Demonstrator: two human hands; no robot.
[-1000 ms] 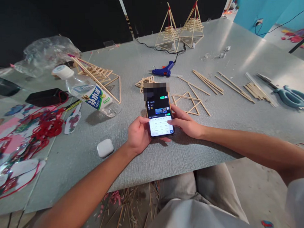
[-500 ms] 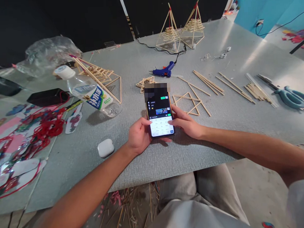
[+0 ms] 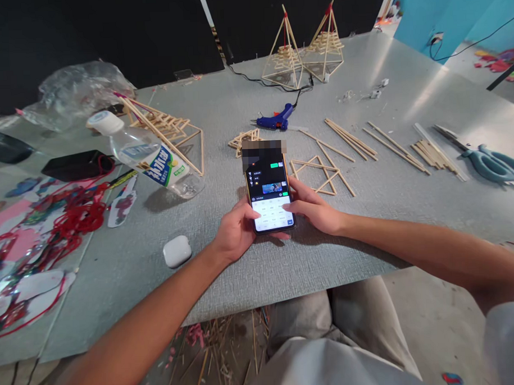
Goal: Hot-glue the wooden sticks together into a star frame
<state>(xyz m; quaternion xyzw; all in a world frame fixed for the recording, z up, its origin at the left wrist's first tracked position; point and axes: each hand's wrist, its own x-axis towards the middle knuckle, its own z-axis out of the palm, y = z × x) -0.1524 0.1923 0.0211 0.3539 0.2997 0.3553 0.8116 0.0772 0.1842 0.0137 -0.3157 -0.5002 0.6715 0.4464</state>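
Observation:
A phone [image 3: 268, 186] with a lit screen is held upright between my two hands, above the grey table. My left hand [image 3: 237, 229] wraps its left side, the thumb over the keyboard on the screen. On the right side my right hand [image 3: 314, 209] grips it, thumb also over the keyboard. Just behind the phone lies a small stack of joined sticks [image 3: 243, 141]. A star-shaped stick frame [image 3: 316, 175] rests beyond my right hand. The white earphone case [image 3: 177, 251] sits left of my left hand.
A tilted plastic bottle [image 3: 154, 159] stands left, beside a stick pyramid [image 3: 170, 125]. Blue glue gun [image 3: 275, 120], loose sticks [image 3: 351, 140] and scissors [image 3: 487, 159] lie farther back and right. Two pyramids [image 3: 286, 59] stand at the back. Red cord [image 3: 78, 215] is heaped at left.
My left thumb has shifted slightly right and down over the phone's keyboard. The view has moved a little, and both hands still hold the phone.

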